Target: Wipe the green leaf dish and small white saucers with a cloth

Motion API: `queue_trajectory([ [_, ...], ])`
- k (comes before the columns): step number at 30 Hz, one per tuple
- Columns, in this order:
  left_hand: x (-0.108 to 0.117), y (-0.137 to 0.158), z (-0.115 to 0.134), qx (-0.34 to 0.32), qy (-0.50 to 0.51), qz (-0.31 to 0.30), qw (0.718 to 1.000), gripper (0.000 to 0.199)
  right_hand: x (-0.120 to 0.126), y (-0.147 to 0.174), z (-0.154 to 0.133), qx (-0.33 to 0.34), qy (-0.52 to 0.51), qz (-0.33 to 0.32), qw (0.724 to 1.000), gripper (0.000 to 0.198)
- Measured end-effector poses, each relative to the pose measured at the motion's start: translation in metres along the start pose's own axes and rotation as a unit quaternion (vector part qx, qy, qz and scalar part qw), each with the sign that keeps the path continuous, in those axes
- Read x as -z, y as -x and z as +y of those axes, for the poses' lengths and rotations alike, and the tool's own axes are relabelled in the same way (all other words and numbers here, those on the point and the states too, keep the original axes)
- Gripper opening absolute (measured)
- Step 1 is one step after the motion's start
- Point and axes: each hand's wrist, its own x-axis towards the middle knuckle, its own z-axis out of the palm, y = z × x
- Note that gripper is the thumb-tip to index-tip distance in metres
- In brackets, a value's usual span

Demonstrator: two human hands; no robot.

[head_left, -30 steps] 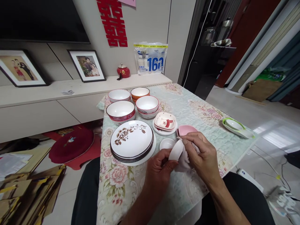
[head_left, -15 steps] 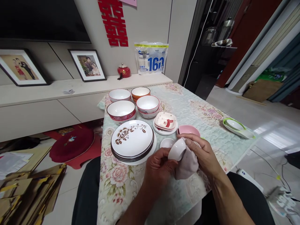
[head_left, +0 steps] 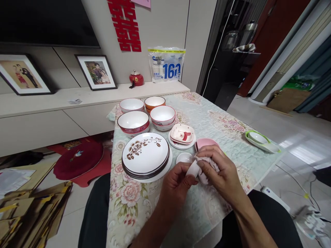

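Observation:
Between the fingers and thumb of my left hand [head_left: 177, 181] is a small white dish [head_left: 193, 168], tilted on its edge above the table. My right hand [head_left: 219, 168] grips a pale pinkish cloth [head_left: 207, 172] and presses it against the dish's right side. Just behind my hands another small white dish [head_left: 183, 158] lies on the tablecloth. A pink bowl [head_left: 207, 142] sits partly hidden behind my right hand. Left of my hands is a stack of plates [head_left: 144, 153], the top one with brown flowers.
Several stacked bowls [head_left: 133, 120] stand at the table's far left. Square bear-pattern dishes [head_left: 182, 133] rest on round white plates. Green-rimmed dishes [head_left: 261, 140] lie near the right edge. A floral cloth [head_left: 207, 117] covers the table.
The dish in my left hand has turned more edge-on. My right hand has bunched up the cloth, which hung down lower before, and wrapped it closer to the dish.

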Motion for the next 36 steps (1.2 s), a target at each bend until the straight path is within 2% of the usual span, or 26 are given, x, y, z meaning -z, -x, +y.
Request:
queue_trajectory([
  [3,-0.002,0.0,0.001,-0.03,-0.01,0.009,0.999,0.014,-0.008,0.004,-0.015,0.062,0.044,-0.014,0.997,0.014],
  [6,-0.001,0.001,0.002,-0.048,-0.034,0.013,0.998,0.008,-0.007,0.004,-0.017,0.072,0.028,-0.016,0.997,0.015],
  [8,0.0,0.002,0.002,-0.062,-0.048,0.0,0.997,0.007,-0.003,0.001,-0.009,0.041,-0.001,0.001,0.999,0.012],
  [11,0.0,0.002,0.0,-0.064,-0.058,-0.008,0.996,0.009,0.001,-0.003,0.003,-0.045,-0.029,0.05,0.997,0.007],
  [13,0.0,0.002,-0.001,-0.063,-0.051,-0.005,0.997,0.009,0.001,-0.003,0.004,-0.066,-0.028,0.072,0.995,0.004],
  [18,-0.001,0.0,-0.001,-0.066,-0.019,0.006,0.998,0.006,-0.005,0.004,-0.016,0.051,0.01,0.015,0.999,0.012],
  [20,-0.001,0.0,-0.001,-0.067,-0.017,0.004,0.998,0.006,-0.005,0.004,-0.018,0.06,0.005,0.007,0.998,0.014],
  [27,0.0,0.001,-0.001,-0.052,-0.032,-0.013,0.998,0.008,0.002,-0.002,0.011,-0.076,-0.045,0.075,0.993,0.007],
  [30,-0.001,0.001,-0.001,-0.059,-0.036,-0.007,0.998,0.008,0.0,-0.001,0.004,-0.033,-0.021,0.074,0.996,0.008],
  [34,-0.001,0.0,-0.002,-0.08,-0.02,-0.012,0.997,0.005,-0.005,0.003,-0.018,0.057,0.029,0.026,0.998,0.012],
  [36,0.0,0.0,-0.001,-0.086,-0.014,-0.011,0.996,0.004,-0.004,0.002,-0.02,0.068,0.037,0.019,0.997,0.013],
])
